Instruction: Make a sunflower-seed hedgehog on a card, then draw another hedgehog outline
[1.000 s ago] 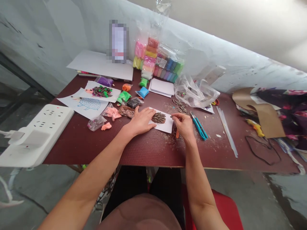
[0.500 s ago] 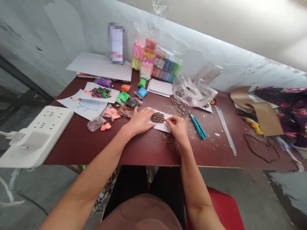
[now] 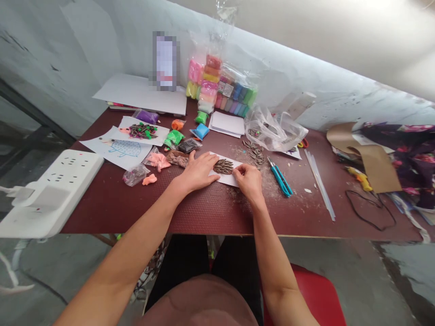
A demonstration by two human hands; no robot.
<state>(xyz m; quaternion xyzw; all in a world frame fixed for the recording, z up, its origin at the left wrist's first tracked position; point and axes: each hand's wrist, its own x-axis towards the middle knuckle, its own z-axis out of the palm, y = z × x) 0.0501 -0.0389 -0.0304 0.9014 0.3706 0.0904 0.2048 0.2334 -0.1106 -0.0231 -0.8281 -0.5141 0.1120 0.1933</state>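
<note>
A small white card (image 3: pixel 234 182) lies on the dark red table, bearing an overlapping cluster of striped sunflower seeds (image 3: pixel 223 166). My left hand (image 3: pixel 200 173) rests flat across the card's left end, fingers stretched and thumb apart. At the cluster's right edge, the fingertips of my right hand (image 3: pixel 248 179) are pinched together on a sunflower seed, mostly hidden by the fingers. Loose sunflower seeds (image 3: pixel 255 154) lie scattered just beyond the right hand. A turquoise utility knife (image 3: pixel 281 177) is to the right of that hand.
Left of my hands are bagged clay (image 3: pixel 158 160), a peach clay lump (image 3: pixel 149 179) and drawings (image 3: pixel 127 156). A white power strip (image 3: pixel 57 190) sits at the left edge. Clay packs (image 3: pixel 217 90) and a plastic bag (image 3: pixel 277 131) stand behind; glue sticks (image 3: pixel 319 185) and a glue gun (image 3: pixel 362 179) lie right.
My right hand has shifted slightly left, bringing its pinched fingertips against the right edge of the seed cluster. My left hand stays in place on the card.
</note>
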